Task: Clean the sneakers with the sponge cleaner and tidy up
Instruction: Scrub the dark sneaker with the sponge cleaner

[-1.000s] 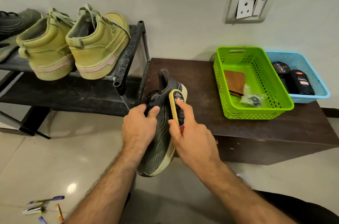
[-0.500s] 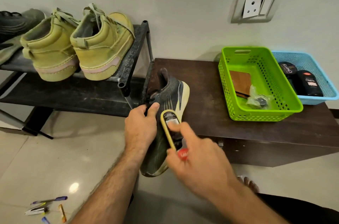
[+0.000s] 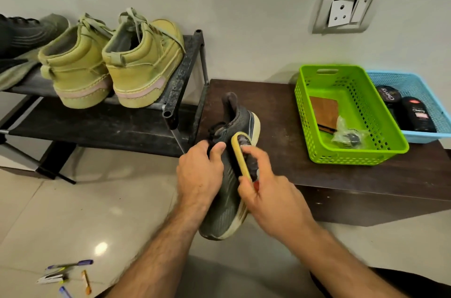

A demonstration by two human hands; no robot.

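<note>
A dark grey sneaker (image 3: 228, 202) with a pale sole hangs in the air at the low table's left edge, heel away from me. My left hand (image 3: 199, 176) grips its laced upper, thumb on top. My right hand (image 3: 264, 196) holds the sponge cleaner (image 3: 241, 154), a black applicator with a yellow sponge edge and a red cap, pressed against the sneaker's side near the heel. Two olive-green high-top sneakers (image 3: 109, 63) stand on the black shoe rack (image 3: 181, 70) at the left. Another dark sneaker (image 3: 22, 36) lies at the rack's far left.
A dark brown low table (image 3: 280, 112) carries a green basket (image 3: 305, 112) with a brown wallet and a small plastic bag, and a blue basket (image 3: 436, 102) with black polish containers. Pens (image 3: 66, 273) lie on the tiled floor at lower left. A wall socket (image 3: 349, 12) is above.
My right hand has slid the sponge cleaner back up the sneaker's side toward the heel, after a stroke down toward the toe. My left hand keeps its hold on the sneaker.
</note>
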